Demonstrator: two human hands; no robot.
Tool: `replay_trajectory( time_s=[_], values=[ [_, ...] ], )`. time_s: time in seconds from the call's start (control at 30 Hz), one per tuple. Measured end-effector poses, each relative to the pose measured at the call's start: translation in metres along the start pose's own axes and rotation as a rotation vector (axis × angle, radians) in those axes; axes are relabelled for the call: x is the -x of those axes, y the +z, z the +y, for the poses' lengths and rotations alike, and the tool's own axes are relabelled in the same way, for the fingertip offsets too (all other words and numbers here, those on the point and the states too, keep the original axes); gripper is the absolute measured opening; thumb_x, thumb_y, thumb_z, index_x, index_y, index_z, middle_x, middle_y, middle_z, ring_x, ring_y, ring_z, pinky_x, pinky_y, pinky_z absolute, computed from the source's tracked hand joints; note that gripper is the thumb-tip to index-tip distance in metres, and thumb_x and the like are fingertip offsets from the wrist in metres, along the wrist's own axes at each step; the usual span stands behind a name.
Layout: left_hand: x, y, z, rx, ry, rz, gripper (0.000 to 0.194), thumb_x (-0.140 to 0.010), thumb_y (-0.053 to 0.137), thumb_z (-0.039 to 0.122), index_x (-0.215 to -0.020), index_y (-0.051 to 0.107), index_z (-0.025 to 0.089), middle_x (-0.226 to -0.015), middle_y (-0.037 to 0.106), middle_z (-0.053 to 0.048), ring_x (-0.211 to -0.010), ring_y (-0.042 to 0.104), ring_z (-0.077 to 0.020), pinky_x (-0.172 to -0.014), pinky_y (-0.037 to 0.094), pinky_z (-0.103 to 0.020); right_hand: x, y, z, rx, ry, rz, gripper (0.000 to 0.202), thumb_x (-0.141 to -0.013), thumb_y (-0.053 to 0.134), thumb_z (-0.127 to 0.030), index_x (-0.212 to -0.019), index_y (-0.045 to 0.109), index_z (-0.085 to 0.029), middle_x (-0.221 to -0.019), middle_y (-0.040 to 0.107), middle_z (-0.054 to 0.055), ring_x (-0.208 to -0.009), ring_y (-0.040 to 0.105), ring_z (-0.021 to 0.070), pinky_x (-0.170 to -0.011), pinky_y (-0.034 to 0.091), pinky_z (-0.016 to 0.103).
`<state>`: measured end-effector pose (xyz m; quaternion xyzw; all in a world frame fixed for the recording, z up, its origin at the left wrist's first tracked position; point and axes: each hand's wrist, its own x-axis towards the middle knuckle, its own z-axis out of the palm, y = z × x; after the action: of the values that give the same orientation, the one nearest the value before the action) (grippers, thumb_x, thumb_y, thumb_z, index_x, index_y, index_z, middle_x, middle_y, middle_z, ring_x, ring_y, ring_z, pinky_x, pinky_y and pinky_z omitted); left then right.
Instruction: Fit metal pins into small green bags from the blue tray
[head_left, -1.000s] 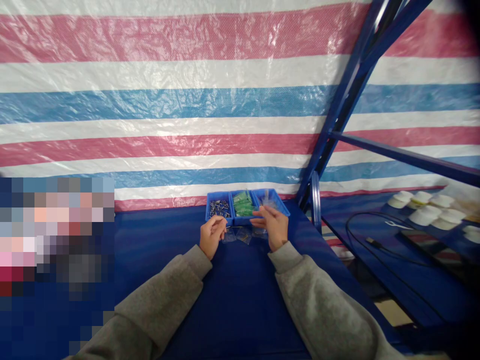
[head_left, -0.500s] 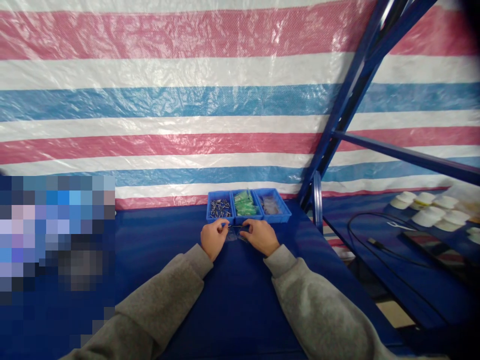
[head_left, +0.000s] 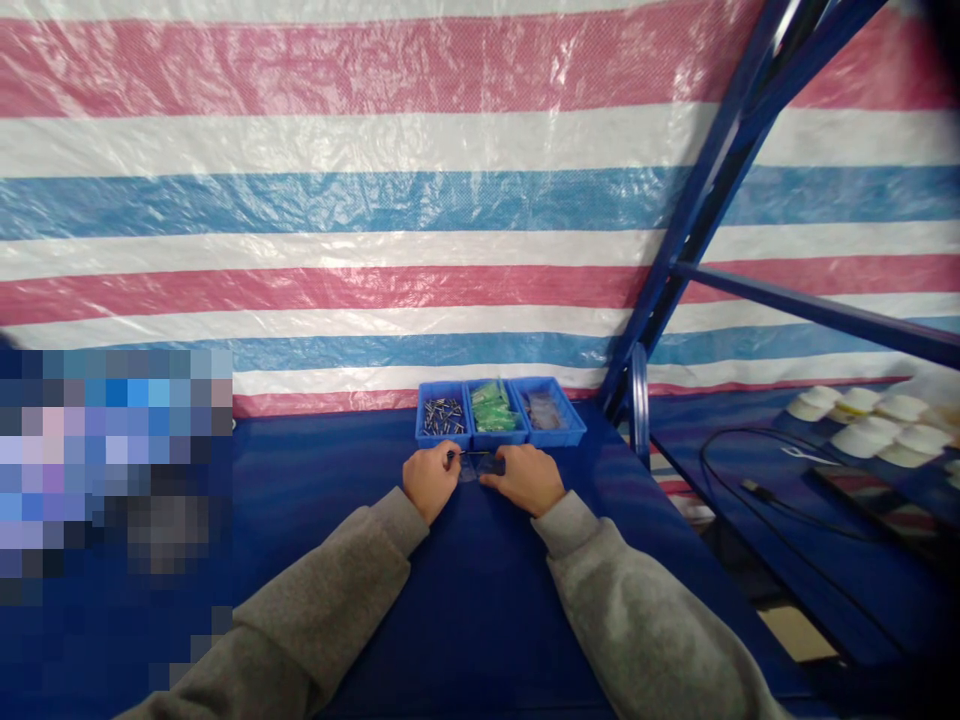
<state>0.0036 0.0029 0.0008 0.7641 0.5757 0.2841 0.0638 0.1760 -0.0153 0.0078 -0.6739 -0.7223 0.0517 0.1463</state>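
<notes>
A small clear plastic bag (head_left: 468,468) is stretched between my two hands, in front of the bins. My left hand (head_left: 432,480) pinches its left side, with thumb and forefinger pressed together. At its right side my right hand (head_left: 529,478) is closed on the bag too. A thin dark line runs along the bag's upper edge; whether it is the seal or a separate part I cannot tell. Just beyond stand a blue bin of small metal screw-like parts (head_left: 443,416), a bin of green packets (head_left: 493,408) and a bin of clear plastic bags (head_left: 545,410).
The bins stand on a blue table (head_left: 480,610) against a striped plastic sheet (head_left: 337,250). A blue metal frame (head_left: 679,250) rises at the right. Beyond it, another table holds white round containers (head_left: 866,437) and a black cable (head_left: 780,505). The left side is blurred out.
Both hands stay nearly in place, still closed on the bag. The fingers of my right hand have shifted slightly. The whole view has moved a little.
</notes>
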Motion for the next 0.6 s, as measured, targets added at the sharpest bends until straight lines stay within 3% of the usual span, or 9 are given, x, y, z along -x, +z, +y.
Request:
replay_trajectory(
  time_s=[0.27, 0.4, 0.5, 0.6],
  values=[
    [-0.001, 0.001, 0.0, 0.051, 0.008, 0.006, 0.013, -0.077, 0.055, 0.024, -0.083, 0.067, 0.024, -0.055, 0.058, 0.002, -0.053, 0.054, -0.0139, -0.051, 0.029, -0.023, 0.005, -0.003, -0.005, 0.072, -0.078, -0.035, 0.015, -0.077, 0.059, -0.029, -0.079, 0.067, -0.017, -0.081, 0.067, 0.013, -0.081, 0.064, 0.0253, -0.067, 0.043, 0.031],
    [-0.001, 0.002, 0.0, 0.109, 0.0, 0.016, 0.012, -0.075, 0.057, 0.022, -0.081, 0.068, 0.023, -0.052, 0.056, 0.002, -0.051, 0.051, -0.0125, -0.052, 0.03, -0.022, 0.005, -0.001, -0.007, 0.042, -0.146, -0.03, 0.013, -0.076, 0.054, -0.018, -0.075, 0.067, -0.018, -0.079, 0.068, 0.01, -0.078, 0.063, 0.0217, -0.066, 0.042, 0.028],
    [0.0, -0.002, 0.0, 0.213, 0.04, 0.051, 0.013, -0.077, 0.055, 0.023, -0.081, 0.067, 0.021, -0.055, 0.057, 0.001, -0.05, 0.048, -0.0115, -0.053, 0.033, -0.022, 0.002, 0.0, -0.006, -0.072, -0.148, -0.018, 0.011, -0.072, 0.056, -0.015, -0.071, 0.066, -0.02, -0.071, 0.067, 0.005, -0.072, 0.062, 0.0183, -0.063, 0.04, 0.025],
    [0.001, -0.008, 0.003, 0.427, 0.133, 0.183, 0.019, -0.083, 0.05, 0.027, -0.09, 0.066, 0.018, -0.078, 0.063, -0.004, -0.055, 0.048, -0.0108, -0.058, 0.039, -0.023, -0.001, 0.0, -0.005, -0.292, -0.163, 0.095, 0.009, -0.074, 0.056, -0.019, -0.072, 0.064, -0.02, -0.063, 0.062, 0.0, -0.063, 0.059, 0.0147, -0.059, 0.04, 0.023]
  ],
)
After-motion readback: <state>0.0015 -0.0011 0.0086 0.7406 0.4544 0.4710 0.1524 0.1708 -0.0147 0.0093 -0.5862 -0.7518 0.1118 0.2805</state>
